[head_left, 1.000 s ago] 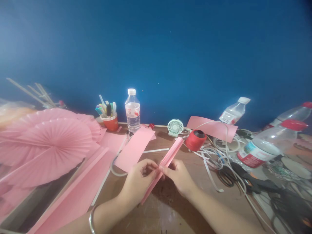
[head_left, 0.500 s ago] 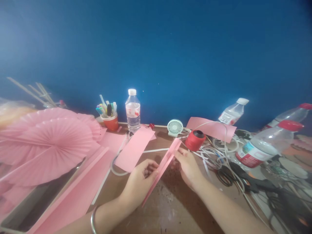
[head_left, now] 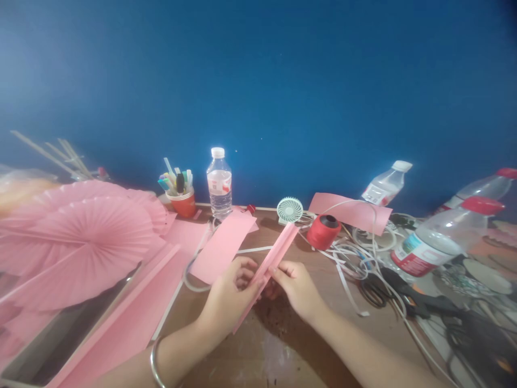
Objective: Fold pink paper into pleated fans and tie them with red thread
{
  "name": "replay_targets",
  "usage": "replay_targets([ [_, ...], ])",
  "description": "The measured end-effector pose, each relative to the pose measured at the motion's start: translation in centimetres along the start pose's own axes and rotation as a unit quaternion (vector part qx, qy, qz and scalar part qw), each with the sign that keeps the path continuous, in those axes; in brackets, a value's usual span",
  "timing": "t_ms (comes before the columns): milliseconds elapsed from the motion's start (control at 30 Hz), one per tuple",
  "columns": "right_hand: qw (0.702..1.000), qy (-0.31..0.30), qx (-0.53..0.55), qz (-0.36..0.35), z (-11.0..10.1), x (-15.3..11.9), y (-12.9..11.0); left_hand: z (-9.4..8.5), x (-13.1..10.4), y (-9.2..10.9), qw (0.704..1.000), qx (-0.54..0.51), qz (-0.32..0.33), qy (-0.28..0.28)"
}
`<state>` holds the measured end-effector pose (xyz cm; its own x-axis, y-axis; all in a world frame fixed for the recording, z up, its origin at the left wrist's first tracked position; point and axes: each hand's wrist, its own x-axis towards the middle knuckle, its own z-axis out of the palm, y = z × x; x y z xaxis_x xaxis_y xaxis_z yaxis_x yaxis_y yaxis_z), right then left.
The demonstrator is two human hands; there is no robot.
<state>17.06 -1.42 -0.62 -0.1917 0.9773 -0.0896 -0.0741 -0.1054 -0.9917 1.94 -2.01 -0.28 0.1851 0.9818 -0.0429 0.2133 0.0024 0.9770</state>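
Note:
A narrow folded strip of pink paper slants up and away between my two hands, above the brown table. My left hand grips its lower part, thumb on top and fingers curled at the side. Close by, my right hand pinches the strip's right edge near the middle, its thumb almost meeting the left thumb. The fingertips under the paper are partly hidden. Just left of the strip, a flat pink paper piece lies on the table.
Pleated pink fans and long pink sheets cover the left. Behind stand a pen cup, a water bottle and a small fan. Right are a red thread spool, tangled white cords and a large bottle.
My right hand has slid down along the pink strip from near its top end to its middle, closer to my left hand. The left hand stays about where it was.

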Motion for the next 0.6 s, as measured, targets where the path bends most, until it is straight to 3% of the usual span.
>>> replay_targets([
  [233, 0.994, 0.063, -0.087, 0.016, 0.0, -0.2, -0.3, -0.6, -0.1, 1.2, 0.992, 0.110, 0.051, -0.034],
  [467, 0.997, 0.047, -0.062, -0.028, -0.4, 0.0, -0.4, -1.0, 1.3, 0.1, 1.000, 0.019, 0.023, -0.009],
  [600, 0.999, 0.014, 0.017, -0.031, -0.5, 0.3, 0.0, -1.1, 1.5, 0.0, 1.000, -0.010, -0.001, -0.020],
])
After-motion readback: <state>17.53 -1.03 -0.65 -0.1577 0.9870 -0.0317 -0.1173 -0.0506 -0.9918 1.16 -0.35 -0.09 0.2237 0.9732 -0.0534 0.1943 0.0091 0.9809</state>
